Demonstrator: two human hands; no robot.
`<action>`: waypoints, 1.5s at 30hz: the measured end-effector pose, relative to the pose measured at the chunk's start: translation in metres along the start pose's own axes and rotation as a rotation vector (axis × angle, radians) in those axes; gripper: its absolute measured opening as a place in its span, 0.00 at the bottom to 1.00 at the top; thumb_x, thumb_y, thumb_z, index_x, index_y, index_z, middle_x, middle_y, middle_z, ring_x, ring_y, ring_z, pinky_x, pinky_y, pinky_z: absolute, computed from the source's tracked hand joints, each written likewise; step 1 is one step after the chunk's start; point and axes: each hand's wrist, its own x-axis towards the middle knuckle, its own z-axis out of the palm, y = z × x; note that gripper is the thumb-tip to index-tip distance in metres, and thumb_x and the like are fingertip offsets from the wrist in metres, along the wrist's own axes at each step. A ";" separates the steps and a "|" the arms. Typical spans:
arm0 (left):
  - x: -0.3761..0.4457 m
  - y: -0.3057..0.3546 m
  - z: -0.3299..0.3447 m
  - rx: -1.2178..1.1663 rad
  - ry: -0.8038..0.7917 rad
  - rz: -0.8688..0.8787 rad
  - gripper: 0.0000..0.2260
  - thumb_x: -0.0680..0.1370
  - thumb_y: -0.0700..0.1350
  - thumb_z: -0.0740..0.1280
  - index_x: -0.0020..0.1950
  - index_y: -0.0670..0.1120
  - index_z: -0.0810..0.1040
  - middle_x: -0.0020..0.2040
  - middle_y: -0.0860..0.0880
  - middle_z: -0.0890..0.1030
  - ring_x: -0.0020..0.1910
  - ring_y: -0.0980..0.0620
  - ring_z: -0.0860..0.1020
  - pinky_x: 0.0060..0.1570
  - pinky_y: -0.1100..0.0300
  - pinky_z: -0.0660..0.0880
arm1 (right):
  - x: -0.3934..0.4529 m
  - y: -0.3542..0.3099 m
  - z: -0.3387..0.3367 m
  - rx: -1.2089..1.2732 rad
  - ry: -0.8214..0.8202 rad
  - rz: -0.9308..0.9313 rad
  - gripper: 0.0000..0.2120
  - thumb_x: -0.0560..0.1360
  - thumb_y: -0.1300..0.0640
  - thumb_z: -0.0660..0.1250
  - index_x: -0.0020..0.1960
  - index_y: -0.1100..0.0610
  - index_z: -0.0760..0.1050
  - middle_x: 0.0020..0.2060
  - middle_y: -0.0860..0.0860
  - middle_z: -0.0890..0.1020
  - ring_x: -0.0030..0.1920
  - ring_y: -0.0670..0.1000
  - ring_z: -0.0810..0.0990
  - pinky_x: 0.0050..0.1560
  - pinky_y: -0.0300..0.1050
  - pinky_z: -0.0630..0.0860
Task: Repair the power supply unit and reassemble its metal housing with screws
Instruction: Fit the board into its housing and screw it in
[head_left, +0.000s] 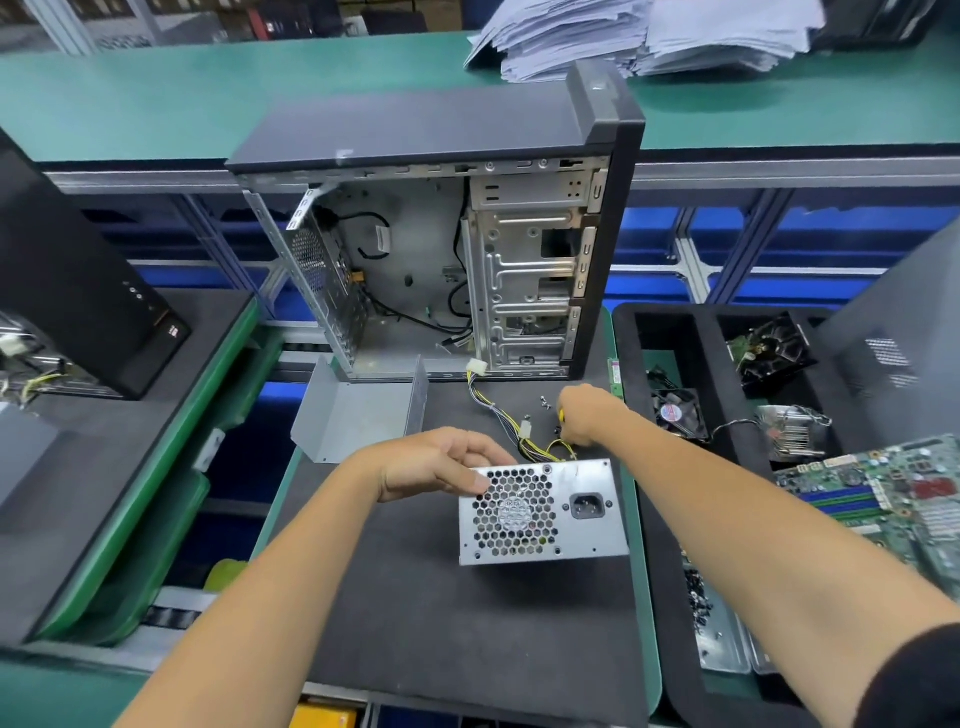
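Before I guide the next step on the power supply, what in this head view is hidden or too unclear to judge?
- Tool in the right hand: only a yellow sliver shows, fingers cover the rest.
- Power supply unit: only its fan face shows, inside and far side hidden.
- Loose screws: too small to count.
- Left hand fingertips: hidden behind the unit's top corner.

Both bare forearms reach forward and converge toward the power supply unit (540, 512). The left hand (441, 462) lies at the unit's upper left corner, wrist bent inward, fingers curled over the top edge with the fingertips (480, 484) pressed on the grille face. The right hand (584, 415) sits just beyond the unit's far edge, knuckles up, its grip closed round a small yellow-handled tool (561, 415), mostly hidden. A dark sleeve (914, 680) covers the right upper arm.
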 end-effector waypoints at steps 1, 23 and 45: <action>-0.001 -0.003 0.001 -0.022 0.029 0.010 0.16 0.77 0.32 0.64 0.64 0.39 0.71 0.58 0.37 0.78 0.55 0.44 0.75 0.60 0.52 0.67 | -0.002 0.001 -0.004 0.004 0.006 0.004 0.12 0.72 0.58 0.67 0.34 0.58 0.67 0.36 0.55 0.75 0.38 0.57 0.75 0.37 0.44 0.73; -0.007 -0.051 0.014 -0.402 0.220 0.253 0.01 0.73 0.40 0.68 0.42 0.43 0.78 0.35 0.50 0.73 0.35 0.55 0.70 0.40 0.64 0.73 | -0.101 -0.106 -0.083 -0.038 -0.172 -0.554 0.07 0.71 0.55 0.68 0.42 0.60 0.78 0.32 0.49 0.76 0.32 0.48 0.70 0.34 0.42 0.69; -0.008 -0.042 0.008 -0.386 0.251 0.217 0.03 0.71 0.43 0.72 0.41 0.44 0.82 0.37 0.49 0.80 0.38 0.55 0.77 0.41 0.64 0.76 | -0.104 -0.115 -0.084 -0.126 -0.074 -0.465 0.09 0.71 0.55 0.72 0.46 0.60 0.79 0.39 0.53 0.82 0.38 0.51 0.76 0.37 0.43 0.72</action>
